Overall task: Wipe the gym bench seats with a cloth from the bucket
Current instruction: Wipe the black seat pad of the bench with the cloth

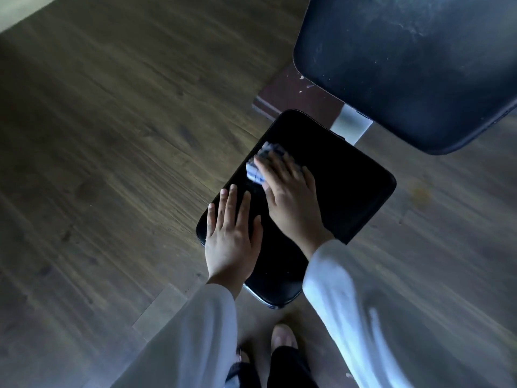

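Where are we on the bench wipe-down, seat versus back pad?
In hand: the right hand presses the cloth on the small black seat, which looks glossy; the left hand rests flat on it. Left: the larger pad shows dusty smears. No bucket in view.

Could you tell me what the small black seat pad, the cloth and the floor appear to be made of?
Seat pad: probably glossy vinyl or leatherette, since it mirrors light.
Cloth: soft crumpled fabric, white with blue marks.
Floor: wood-look planks, grain and seams visible; real wood or laminate, unclear.
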A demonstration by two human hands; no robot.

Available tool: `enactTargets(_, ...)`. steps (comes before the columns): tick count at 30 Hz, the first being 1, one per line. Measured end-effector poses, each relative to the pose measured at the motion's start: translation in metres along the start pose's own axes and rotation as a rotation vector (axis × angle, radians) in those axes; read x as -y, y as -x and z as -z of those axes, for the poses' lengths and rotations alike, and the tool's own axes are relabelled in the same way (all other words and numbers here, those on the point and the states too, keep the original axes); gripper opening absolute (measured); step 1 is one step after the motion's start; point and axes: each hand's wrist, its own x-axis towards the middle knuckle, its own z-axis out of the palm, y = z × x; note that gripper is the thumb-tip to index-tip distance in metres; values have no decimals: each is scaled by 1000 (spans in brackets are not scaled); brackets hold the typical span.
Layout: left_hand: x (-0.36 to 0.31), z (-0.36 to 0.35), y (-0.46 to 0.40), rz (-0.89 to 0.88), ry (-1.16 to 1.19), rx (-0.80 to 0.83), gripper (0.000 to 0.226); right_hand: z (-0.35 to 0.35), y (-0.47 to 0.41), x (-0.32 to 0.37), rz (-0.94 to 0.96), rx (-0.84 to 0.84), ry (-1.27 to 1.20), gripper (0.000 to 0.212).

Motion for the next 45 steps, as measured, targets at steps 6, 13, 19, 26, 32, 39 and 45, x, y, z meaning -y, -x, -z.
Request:
enactTargets(6, 0, 1, 1, 4, 14, 26, 51, 19, 53, -28, -356, -98, 44, 51)
enactTargets(13, 1, 0, 1, -23, 24, 40, 54, 17, 52, -11, -447, -67, 0, 49)
enactTargets(19, 2, -2, 2, -35, 20, 33, 54, 20, 102, 0, -281, -66, 26, 49)
enactTargets(26, 4, -2, 2, -27, 58, 40, 56, 28, 61, -32, -570, -103, -8, 49)
enactTargets(32, 4, -3, 2, -46, 59, 28, 55, 15, 97, 19, -327, -89, 37, 51)
enactTargets(39, 4, -3, 2, -39, 38, 41, 55, 24, 76, -16, -493, -117, 10, 47)
enactTargets(45, 2, -3, 2, -38, 19, 31, 54, 15, 31, 0, -349, -4, -19, 48)
